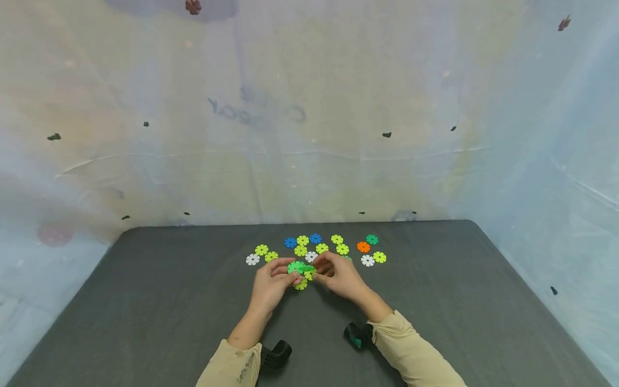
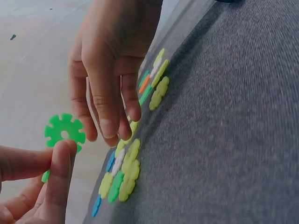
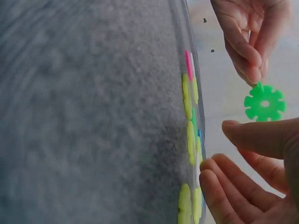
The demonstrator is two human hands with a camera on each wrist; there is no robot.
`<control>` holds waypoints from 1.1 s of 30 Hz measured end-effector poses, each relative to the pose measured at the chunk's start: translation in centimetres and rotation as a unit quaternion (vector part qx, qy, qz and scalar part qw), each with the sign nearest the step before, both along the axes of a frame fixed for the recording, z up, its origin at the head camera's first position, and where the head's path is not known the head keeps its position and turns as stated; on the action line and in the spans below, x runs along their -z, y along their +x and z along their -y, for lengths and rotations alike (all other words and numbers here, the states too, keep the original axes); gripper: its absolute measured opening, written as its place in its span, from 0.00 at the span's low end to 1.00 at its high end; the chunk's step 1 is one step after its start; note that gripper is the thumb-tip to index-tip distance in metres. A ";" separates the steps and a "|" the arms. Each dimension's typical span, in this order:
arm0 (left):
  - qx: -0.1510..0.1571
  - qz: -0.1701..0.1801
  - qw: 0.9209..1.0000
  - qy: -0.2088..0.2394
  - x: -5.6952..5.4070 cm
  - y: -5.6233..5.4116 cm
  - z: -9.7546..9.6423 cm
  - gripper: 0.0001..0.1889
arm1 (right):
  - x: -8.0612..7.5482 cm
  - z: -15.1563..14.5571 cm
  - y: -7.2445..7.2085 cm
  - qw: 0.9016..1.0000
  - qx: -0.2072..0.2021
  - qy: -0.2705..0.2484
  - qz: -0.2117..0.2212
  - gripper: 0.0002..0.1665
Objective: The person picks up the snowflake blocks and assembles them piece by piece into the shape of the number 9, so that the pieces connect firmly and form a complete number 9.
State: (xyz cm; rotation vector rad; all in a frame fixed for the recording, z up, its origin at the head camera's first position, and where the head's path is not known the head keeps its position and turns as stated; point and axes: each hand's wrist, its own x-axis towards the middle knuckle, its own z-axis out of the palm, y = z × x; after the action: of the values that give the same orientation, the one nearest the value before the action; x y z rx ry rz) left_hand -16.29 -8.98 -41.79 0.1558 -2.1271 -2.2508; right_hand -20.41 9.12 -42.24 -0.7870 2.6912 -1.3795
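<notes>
two facing hands [image 1: 270, 282] [image 1: 340, 277], green disc [image 2: 65, 124] in left fingertips [image 2: 61, 151]

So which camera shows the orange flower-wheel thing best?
The head view: there the orange disc lies unblocked, showing its whole round face. The left wrist view shows only a thin slanted sliver; the right wrist view shows none of it.

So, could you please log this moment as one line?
left hand: pinches green disc | right hand: holds nothing | table: coloured discs
</notes>
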 end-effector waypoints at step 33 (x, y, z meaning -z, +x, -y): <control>0.015 0.025 1.000 0.003 0.8 0.3 1.0 0.19 | 0.2 0.2 -0.5 0.995 0.000 0.101 -0.019 0.15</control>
State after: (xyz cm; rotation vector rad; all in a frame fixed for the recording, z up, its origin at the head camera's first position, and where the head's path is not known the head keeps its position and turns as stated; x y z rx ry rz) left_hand -16.02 -10.01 -42.54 0.1855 -2.1622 -2.2929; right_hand -20.95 8.90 -42.43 -0.8024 2.7996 -1.0798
